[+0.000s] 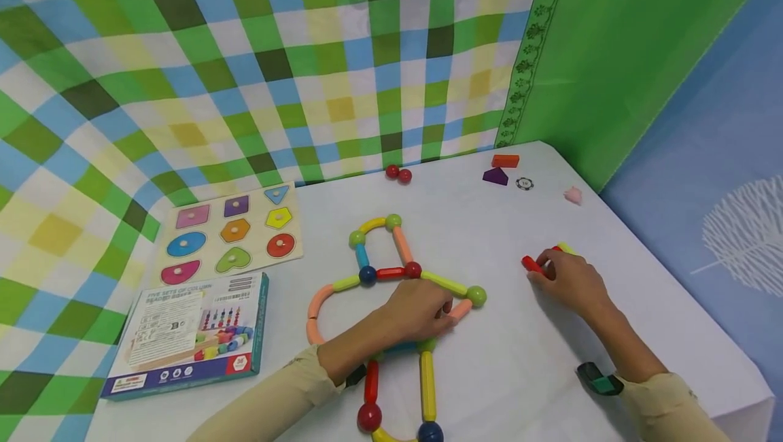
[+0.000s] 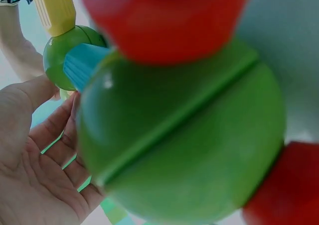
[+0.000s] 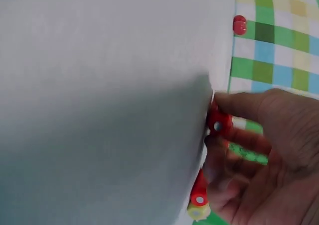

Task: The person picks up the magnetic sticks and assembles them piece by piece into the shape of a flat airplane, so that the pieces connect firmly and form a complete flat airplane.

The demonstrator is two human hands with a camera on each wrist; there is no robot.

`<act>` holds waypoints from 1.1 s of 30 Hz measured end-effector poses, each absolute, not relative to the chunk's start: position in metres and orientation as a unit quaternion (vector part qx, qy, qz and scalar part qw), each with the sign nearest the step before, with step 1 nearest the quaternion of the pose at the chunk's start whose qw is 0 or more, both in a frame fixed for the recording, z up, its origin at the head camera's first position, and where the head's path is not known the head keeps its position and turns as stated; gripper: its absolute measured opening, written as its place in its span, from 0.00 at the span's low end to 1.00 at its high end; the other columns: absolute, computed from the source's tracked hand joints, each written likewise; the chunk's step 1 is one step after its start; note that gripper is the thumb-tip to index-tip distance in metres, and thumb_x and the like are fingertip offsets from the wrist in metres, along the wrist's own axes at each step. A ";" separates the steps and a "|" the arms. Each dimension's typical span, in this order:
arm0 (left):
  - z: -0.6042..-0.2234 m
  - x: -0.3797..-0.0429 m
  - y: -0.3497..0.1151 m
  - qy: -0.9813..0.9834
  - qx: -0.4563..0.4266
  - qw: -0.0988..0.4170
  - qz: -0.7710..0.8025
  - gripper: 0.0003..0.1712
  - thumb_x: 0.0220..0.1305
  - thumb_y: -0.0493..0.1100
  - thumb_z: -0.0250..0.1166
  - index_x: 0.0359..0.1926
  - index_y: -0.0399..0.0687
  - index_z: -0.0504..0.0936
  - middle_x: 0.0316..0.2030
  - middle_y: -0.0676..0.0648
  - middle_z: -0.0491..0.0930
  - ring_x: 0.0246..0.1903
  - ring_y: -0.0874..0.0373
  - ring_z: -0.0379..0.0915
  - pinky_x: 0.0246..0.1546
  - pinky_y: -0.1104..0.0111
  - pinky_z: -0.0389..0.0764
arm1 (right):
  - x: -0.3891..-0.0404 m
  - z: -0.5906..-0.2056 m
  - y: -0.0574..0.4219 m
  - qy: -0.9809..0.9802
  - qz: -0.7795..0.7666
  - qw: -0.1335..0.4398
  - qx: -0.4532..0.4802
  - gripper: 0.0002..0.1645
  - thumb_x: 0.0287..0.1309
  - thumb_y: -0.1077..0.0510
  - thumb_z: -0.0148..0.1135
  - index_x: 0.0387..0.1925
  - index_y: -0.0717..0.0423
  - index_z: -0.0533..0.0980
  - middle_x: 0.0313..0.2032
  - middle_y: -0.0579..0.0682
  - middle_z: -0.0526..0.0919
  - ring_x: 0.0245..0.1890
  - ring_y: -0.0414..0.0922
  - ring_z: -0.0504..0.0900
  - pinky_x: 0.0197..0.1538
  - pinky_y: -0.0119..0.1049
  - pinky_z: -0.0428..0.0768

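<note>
A figure of magnetic rods and balls lies on the white table. My left hand [image 1: 419,309] reaches over its middle and pinches a salmon rod [image 1: 461,309] beside a green ball [image 1: 476,296]. In the left wrist view, a large green ball [image 2: 184,135] hides part of that hand's fingertips; a teal rod [image 2: 82,65] runs behind it. To the right, my right hand [image 1: 571,279] grips a red rod [image 3: 218,123] between thumb and fingers, at the tabletop. Close by its fingers lie another red rod [image 3: 199,191] and a yellow rod [image 3: 199,212].
A shape puzzle board [image 1: 211,231] and a boxed bead set [image 1: 189,333] are on the left. Two red balls [image 1: 398,174] sit at the back. An orange block [image 1: 505,160], a purple block [image 1: 495,176], a chip [image 1: 524,183] and a small pink piece [image 1: 573,194] lie at the back right.
</note>
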State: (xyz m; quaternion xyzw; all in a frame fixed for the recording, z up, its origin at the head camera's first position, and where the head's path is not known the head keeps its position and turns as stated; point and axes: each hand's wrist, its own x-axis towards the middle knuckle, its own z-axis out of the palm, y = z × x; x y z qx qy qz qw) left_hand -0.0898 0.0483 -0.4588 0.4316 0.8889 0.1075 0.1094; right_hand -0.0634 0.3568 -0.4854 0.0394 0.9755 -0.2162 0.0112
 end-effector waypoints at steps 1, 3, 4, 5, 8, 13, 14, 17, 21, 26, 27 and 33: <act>-0.459 -0.090 0.048 0.889 0.431 0.109 0.108 0.12 0.58 0.56 0.66 0.28 0.57 0.79 0.11 0.58 0.66 0.15 0.66 0.64 0.19 0.76 0.65 | -0.064 -0.486 0.356 0.976 -0.216 0.014 0.027 0.23 0.52 0.50 0.69 0.45 0.58 0.76 0.33 0.52 0.79 0.32 0.48 0.74 0.30 0.42 0.76; -0.459 -0.090 0.048 0.889 0.431 0.108 0.110 0.11 0.58 0.56 0.67 0.28 0.57 0.79 0.11 0.58 0.66 0.15 0.66 0.64 0.19 0.76 0.65 | -0.066 -0.485 0.353 0.976 -0.217 0.012 -0.006 0.19 0.51 0.52 0.70 0.44 0.56 0.78 0.33 0.50 0.79 0.33 0.47 0.74 0.33 0.42 0.77; -0.460 -0.090 0.048 0.890 0.430 0.107 0.111 0.11 0.58 0.56 0.67 0.28 0.57 0.80 0.11 0.58 0.66 0.15 0.66 0.64 0.19 0.76 0.65 | -0.067 -0.485 0.351 0.975 -0.218 0.011 -0.029 0.18 0.51 0.53 0.70 0.43 0.55 0.78 0.33 0.49 0.79 0.34 0.46 0.74 0.34 0.42 0.78; -0.460 -0.090 0.048 0.890 0.429 0.108 0.112 0.11 0.58 0.56 0.67 0.28 0.57 0.80 0.11 0.58 0.66 0.15 0.66 0.64 0.19 0.76 0.65 | -0.068 -0.485 0.348 0.974 -0.220 0.009 -0.052 0.18 0.51 0.54 0.71 0.44 0.53 0.78 0.34 0.48 0.78 0.34 0.45 0.74 0.35 0.41 0.78; -0.461 -0.091 0.048 0.891 0.425 0.108 0.116 0.11 0.59 0.55 0.67 0.28 0.56 0.80 0.11 0.58 0.66 0.15 0.66 0.64 0.18 0.76 0.65 | -0.072 -0.484 0.340 0.967 -0.227 0.002 -0.113 0.18 0.49 0.57 0.72 0.44 0.50 0.79 0.36 0.45 0.77 0.35 0.43 0.74 0.36 0.37 0.79; -0.462 -0.092 0.048 0.889 0.423 0.122 0.123 0.11 0.59 0.55 0.66 0.29 0.57 0.80 0.11 0.58 0.67 0.15 0.66 0.64 0.19 0.76 0.65 | -0.078 -0.482 0.326 0.958 -0.237 0.023 -0.159 0.19 0.48 0.60 0.72 0.44 0.46 0.79 0.40 0.43 0.77 0.39 0.41 0.75 0.40 0.36 0.80; -0.463 -0.092 0.048 0.888 0.425 0.125 0.123 0.11 0.59 0.55 0.66 0.30 0.57 0.80 0.11 0.58 0.67 0.15 0.66 0.64 0.19 0.76 0.65 | -0.079 -0.482 0.323 0.957 -0.236 0.029 -0.163 0.19 0.48 0.60 0.72 0.44 0.45 0.79 0.40 0.42 0.76 0.39 0.41 0.75 0.41 0.36 0.80; -0.463 -0.093 0.047 0.886 0.429 0.126 0.125 0.11 0.59 0.56 0.66 0.30 0.56 0.80 0.11 0.58 0.67 0.15 0.66 0.64 0.19 0.75 0.65 | -0.082 -0.481 0.318 0.954 -0.235 0.037 -0.183 0.19 0.49 0.60 0.71 0.44 0.44 0.79 0.41 0.41 0.76 0.40 0.41 0.74 0.44 0.37 0.80; -0.463 -0.094 0.047 0.884 0.435 0.119 0.127 0.11 0.59 0.56 0.66 0.31 0.56 0.81 0.11 0.59 0.67 0.14 0.66 0.64 0.18 0.75 0.65 | -0.083 -0.480 0.314 0.950 -0.237 0.035 -0.199 0.20 0.50 0.61 0.71 0.45 0.43 0.78 0.43 0.40 0.76 0.41 0.40 0.74 0.45 0.37 0.80; -0.464 -0.094 0.046 0.883 0.434 0.116 0.132 0.11 0.60 0.56 0.65 0.31 0.56 0.80 0.11 0.59 0.67 0.14 0.66 0.63 0.17 0.75 0.65 | -0.082 -0.482 0.315 0.950 -0.243 0.033 -0.196 0.21 0.51 0.60 0.70 0.46 0.43 0.77 0.43 0.39 0.75 0.42 0.40 0.74 0.44 0.35 0.79; -0.464 -0.094 0.046 0.884 0.433 0.117 0.133 0.11 0.60 0.56 0.65 0.31 0.56 0.80 0.11 0.59 0.67 0.14 0.66 0.63 0.17 0.75 0.65 | -0.082 -0.482 0.315 0.950 -0.245 0.033 -0.193 0.21 0.51 0.59 0.71 0.47 0.43 0.77 0.44 0.39 0.75 0.41 0.40 0.74 0.43 0.34 0.79; -0.466 -0.094 0.046 0.886 0.423 0.128 0.141 0.10 0.59 0.56 0.66 0.31 0.57 0.80 0.12 0.59 0.67 0.14 0.66 0.64 0.18 0.75 0.66 | -0.077 -0.478 0.325 0.946 -0.283 0.020 -0.158 0.22 0.51 0.59 0.70 0.50 0.49 0.76 0.44 0.44 0.77 0.37 0.41 0.75 0.37 0.31 0.78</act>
